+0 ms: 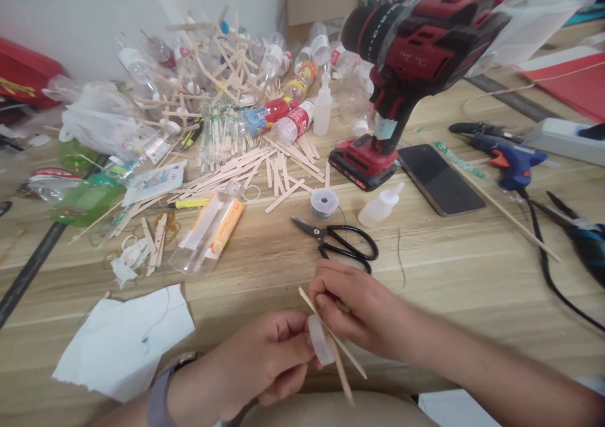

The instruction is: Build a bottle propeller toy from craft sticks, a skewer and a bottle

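Observation:
My left hand (283,354) pinches a translucent white round plastic piece (321,341), like a bottle cap or ring, between thumb and fingers. Two thin wooden craft sticks (348,356) lie against it, crossing and spreading apart toward my lap. My right hand (347,298) is closed at their upper part, its fingertips pressed on a stick; whether they also grip something finer is hidden. Just beyond it lie black-handled scissors (340,237), partly covered by my knuckles. A spool of grey thread or wire (324,204) and a small white dropper bottle (380,206) stand behind the scissors.
A red-black cordless drill (416,55) stands upright at the back right. Near it lie a phone (442,178) and a blue glue gun (513,159) with its cord. Loose sticks (283,175) and plastic bottles pile up behind. White paper (127,345) lies at front left.

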A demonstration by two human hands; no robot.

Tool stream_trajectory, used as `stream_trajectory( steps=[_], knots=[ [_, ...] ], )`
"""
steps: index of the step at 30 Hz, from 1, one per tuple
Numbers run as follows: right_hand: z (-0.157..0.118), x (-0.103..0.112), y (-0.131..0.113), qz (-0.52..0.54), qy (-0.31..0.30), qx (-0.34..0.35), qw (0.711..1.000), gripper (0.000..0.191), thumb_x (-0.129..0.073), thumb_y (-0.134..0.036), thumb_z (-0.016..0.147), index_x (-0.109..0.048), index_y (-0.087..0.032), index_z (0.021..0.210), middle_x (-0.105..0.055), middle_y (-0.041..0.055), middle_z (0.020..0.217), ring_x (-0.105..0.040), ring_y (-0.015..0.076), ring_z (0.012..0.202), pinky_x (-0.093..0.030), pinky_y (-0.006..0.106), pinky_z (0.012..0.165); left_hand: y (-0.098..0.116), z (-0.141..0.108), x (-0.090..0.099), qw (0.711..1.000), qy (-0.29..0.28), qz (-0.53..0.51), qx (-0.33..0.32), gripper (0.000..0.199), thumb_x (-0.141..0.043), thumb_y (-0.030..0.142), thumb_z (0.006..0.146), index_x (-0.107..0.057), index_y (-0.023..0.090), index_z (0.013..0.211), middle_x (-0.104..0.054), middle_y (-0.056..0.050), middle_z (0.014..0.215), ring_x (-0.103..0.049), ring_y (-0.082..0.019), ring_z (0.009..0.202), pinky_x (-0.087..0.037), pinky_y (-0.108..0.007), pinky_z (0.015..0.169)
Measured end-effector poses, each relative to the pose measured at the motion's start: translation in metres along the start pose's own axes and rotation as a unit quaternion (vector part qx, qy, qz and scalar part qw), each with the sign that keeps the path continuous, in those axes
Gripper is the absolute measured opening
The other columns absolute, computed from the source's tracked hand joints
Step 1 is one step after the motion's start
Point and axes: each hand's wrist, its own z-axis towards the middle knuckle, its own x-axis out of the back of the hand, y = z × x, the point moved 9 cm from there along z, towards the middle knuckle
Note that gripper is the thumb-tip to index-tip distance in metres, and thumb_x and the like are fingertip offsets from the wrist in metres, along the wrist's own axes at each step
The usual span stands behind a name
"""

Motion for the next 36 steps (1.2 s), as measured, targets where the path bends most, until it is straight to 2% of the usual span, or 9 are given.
stream_trajectory(
  steps=[5,10,14,16,18,20,25,28,36],
  knots=[
    [0.0,0.017,0.0,0.0,0.052,0.004,0.999,0.02,-0.036,-0.007,0.082,-0.036,-0.022,0.069,-0.042,-0.0032,0.064,-0.04,0.0121,0.057,-0.033,0.025,0.054,0.007,-0.004,0.004,1.0,0.014,-0.025,-0.013,0.037,-0.059,0.056,0.08,-0.054,0.019,0.078,-0.036,0.011,0.041,-0.019,-0.005,0.035,-0.013,-0.021,0.035],
    [-0.002,0.029,0.002,-0.006,0.086,0.001,0.996,0.032,-0.035,-0.015,0.092,-0.029,-0.022,0.062,-0.035,-0.005,0.058,-0.036,0.0104,0.051,-0.029,0.024,0.05,0.034,-0.015,0.042,0.987,0.137,-0.035,-0.07,0.036,-0.064,0.053,0.076,-0.055,0.019,0.078,-0.036,0.01,0.044,-0.018,-0.005,0.04,-0.008,-0.02,0.038],
    [0.0,0.015,0.001,0.021,0.002,0.017,1.0,0.043,-0.047,-0.036,0.096,-0.04,-0.019,0.057,-0.04,-0.0044,0.057,-0.041,0.0098,0.052,-0.03,0.023,0.049,0.053,-0.026,0.07,0.968,0.204,-0.07,-0.126,0.031,-0.067,0.046,0.075,-0.052,0.019,0.075,-0.034,0.011,0.043,-0.015,-0.005,0.041,-0.005,-0.02,0.039],
    [-0.001,0.006,0.0,0.036,-0.049,0.022,0.998,0.043,-0.056,-0.055,0.087,-0.054,-0.018,0.064,-0.047,-0.0032,0.06,-0.044,0.0099,0.054,-0.031,0.022,0.048,0.055,-0.029,0.075,0.966,0.212,-0.075,-0.13,0.031,-0.067,0.047,0.074,-0.052,0.019,0.075,-0.034,0.011,0.042,-0.013,-0.005,0.04,-0.005,-0.02,0.039],
    [-0.001,0.005,0.002,0.047,-0.057,0.013,0.997,0.05,-0.057,-0.067,0.078,-0.06,-0.018,0.07,-0.052,-0.0019,0.062,-0.045,0.01,0.054,-0.032,0.022,0.047,0.054,-0.028,0.074,0.967,0.205,-0.076,-0.127,0.032,-0.067,0.048,0.074,-0.052,0.019,0.076,-0.034,0.011,0.042,-0.011,-0.005,0.039,-0.005,-0.02,0.038],
    [0.0,0.016,0.004,0.046,-0.002,0.002,0.999,0.054,-0.05,-0.067,0.083,-0.058,-0.017,0.064,-0.051,-0.002,0.058,-0.044,0.0097,0.051,-0.032,0.022,0.046,0.05,-0.025,0.068,0.973,0.183,-0.077,-0.12,0.033,-0.068,0.049,0.073,-0.053,0.02,0.076,-0.034,0.011,0.042,-0.012,-0.005,0.039,-0.006,-0.02,0.038],
    [0.0,0.041,0.005,-0.026,0.135,-0.013,0.99,0.035,-0.049,-0.039,0.096,-0.061,-0.017,0.071,-0.053,-0.0008,0.059,-0.047,0.0104,0.053,-0.036,0.022,0.048,0.042,-0.019,0.053,0.984,0.138,-0.049,-0.1,0.036,-0.064,0.054,0.076,-0.054,0.02,0.075,-0.033,0.011,0.042,-0.013,-0.005,0.039,-0.006,-0.021,0.038],
    [0.0,0.034,0.002,-0.001,0.119,0.013,0.993,0.016,-0.056,-0.029,0.093,-0.066,-0.017,0.093,-0.06,0.0024,0.075,-0.052,0.0112,0.061,-0.043,0.021,0.054,0.039,-0.016,0.043,0.99,0.113,-0.029,-0.084,0.035,-0.062,0.055,0.077,-0.055,0.02,0.08,-0.033,0.011,0.042,-0.014,-0.005,0.039,-0.008,-0.021,0.038],
    [-0.003,0.016,0.0,0.113,0.034,0.023,0.993,0.027,-0.058,-0.021,0.091,-0.063,-0.019,0.117,-0.062,0.0087,0.105,-0.058,0.0123,0.077,-0.052,0.024,0.066,0.031,-0.011,0.028,0.995,0.086,-0.012,-0.045,0.038,-0.062,0.056,0.075,-0.051,0.02,0.077,-0.031,0.01,0.045,-0.016,-0.006,0.041,-0.009,-0.022,0.039]
  ],
)
